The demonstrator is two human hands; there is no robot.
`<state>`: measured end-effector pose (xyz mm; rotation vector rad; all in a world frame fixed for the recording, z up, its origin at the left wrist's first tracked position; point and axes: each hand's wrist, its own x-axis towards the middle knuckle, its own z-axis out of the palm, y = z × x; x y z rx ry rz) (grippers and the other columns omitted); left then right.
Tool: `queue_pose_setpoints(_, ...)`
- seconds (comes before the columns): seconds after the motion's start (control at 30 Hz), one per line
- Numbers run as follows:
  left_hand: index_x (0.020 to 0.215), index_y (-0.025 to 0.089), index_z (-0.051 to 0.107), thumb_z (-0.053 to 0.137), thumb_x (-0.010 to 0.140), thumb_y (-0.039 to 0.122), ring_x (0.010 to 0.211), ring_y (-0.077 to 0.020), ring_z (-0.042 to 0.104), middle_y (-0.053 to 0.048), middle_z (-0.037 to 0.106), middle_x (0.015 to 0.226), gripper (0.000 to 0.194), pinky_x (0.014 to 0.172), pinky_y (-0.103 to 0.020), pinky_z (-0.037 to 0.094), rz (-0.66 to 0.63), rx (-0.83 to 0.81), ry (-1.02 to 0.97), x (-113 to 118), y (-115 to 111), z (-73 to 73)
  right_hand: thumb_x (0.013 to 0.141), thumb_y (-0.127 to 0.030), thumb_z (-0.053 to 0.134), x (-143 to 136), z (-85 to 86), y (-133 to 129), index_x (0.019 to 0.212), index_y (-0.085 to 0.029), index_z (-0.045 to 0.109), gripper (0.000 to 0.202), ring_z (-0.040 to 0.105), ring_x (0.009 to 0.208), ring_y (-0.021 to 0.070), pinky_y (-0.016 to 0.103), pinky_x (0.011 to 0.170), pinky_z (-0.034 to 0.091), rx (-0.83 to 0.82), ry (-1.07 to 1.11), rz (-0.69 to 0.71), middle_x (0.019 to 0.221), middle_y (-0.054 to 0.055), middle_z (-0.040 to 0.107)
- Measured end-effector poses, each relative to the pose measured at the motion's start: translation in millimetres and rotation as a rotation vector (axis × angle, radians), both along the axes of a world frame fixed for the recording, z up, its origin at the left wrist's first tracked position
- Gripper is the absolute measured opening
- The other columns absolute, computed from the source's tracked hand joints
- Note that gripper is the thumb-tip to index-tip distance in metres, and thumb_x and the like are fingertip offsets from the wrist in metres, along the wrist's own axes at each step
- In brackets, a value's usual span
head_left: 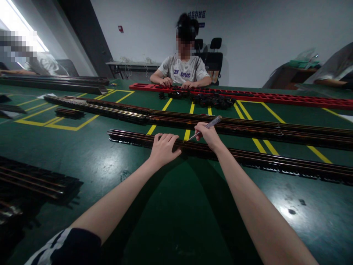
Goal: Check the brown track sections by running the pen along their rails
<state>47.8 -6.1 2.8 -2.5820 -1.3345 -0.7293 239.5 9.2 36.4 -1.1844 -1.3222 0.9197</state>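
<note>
Right grip (207, 135) is clamped on a screwdriver (215, 121), its clear handle tilted up to the right and its thin shaft pointing down to a long dark strip (275, 163). Left grip (164, 150) lies over the same strip, just left of the tip, fingers bent and thumb apart; whether it clamps the strip, I cannot tell. The strip lies crosswise on a green surface (165, 221) marked with yellow lines (257, 144). Beyond it runs a bundle of similar strips (275, 131). Across the surface, a seated person (182, 70) has both hands at a red rail (264, 98).
</note>
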Motion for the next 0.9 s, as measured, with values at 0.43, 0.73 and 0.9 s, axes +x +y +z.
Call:
queue_pose_setpoints(0.43,0.112,0.018,0.062,0.05,0.083,0.023,0.109,-0.0265,0.06,-0.01,0.069,0.115,0.032,0.1,-0.047,0.034,-0.03,0.003,-0.003,-0.9,0.2,1.5,0.071,-0.022,0.053,-3.5,1.7,-1.2,0.046,-0.019,0.05,0.025,0.046,0.036,0.0093,0.023,0.046,0.038,-0.001,0.018,0.034,0.038,-0.003,0.049)
queue_pose_setpoints(0.73,0.105,0.018,0.064,0.049,0.083,0.02,0.108,-0.0256,0.061,-0.009,0.07,0.112,0.027,0.098,-0.045,0.036,-0.05,0.016,0.006,-1.6,2.8,-1.5,0.069,-0.022,0.053,-2.3,-2.1,1.9,0.044,-0.019,0.05,0.026,0.046,0.035,0.0093,0.023,0.044,0.037,0.005,0.046,0.021,0.037,-0.003,0.049)
queue_pose_setpoints(0.9,0.104,0.017,0.064,0.049,0.083,0.021,0.107,-0.0254,0.061,-0.009,0.07,0.112,0.026,0.097,-0.045,0.037,-0.055,0.016,0.008,-2.3,2.8,-0.8,0.068,-0.021,0.053,1.3,-7.2,5.9,0.043,-0.019,0.05,0.025,0.043,0.034,0.0084,0.023,0.042,0.035,0.008,0.104,0.028,0.036,-0.004,0.046)
